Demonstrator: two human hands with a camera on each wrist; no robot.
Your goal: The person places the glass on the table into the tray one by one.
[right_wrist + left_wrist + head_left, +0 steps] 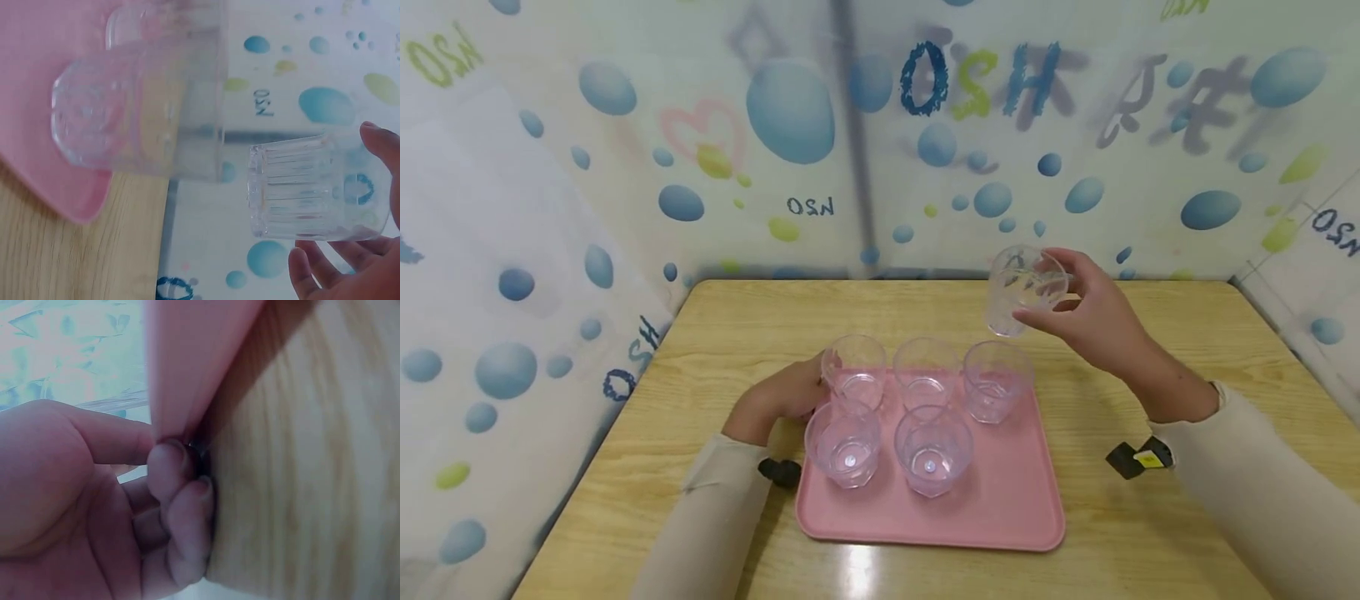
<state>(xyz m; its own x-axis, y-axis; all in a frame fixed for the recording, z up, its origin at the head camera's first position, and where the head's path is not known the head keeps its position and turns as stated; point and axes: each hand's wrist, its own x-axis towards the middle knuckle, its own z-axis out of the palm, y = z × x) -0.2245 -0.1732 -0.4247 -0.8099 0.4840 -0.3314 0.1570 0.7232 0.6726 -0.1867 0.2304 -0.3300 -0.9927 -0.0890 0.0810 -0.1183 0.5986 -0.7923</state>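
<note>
In the head view my right hand [1097, 321] holds a clear tumbler [1007, 292] above the table, behind the tray's far right corner. The right wrist view shows thumb and fingers on opposite sides of this tumbler [300, 194] near its rim, its ridged base pointing away from the palm. My left hand [786, 392] grips the left edge of a pink tray [1000, 512]. Seen from the left wrist, its curled fingers meet the tray rim [187, 369], with the thumb on the other side. Several similar clear tumblers [932, 450] stand upright on the tray.
The tray lies on a wood-grain table [1150, 533]. Behind and beside the table hangs a patterned sheet [700, 75] with blue spots and lettering. Three tumblers form the back row, the right one [997, 383] just below the raised tumbler; two stand in front.
</note>
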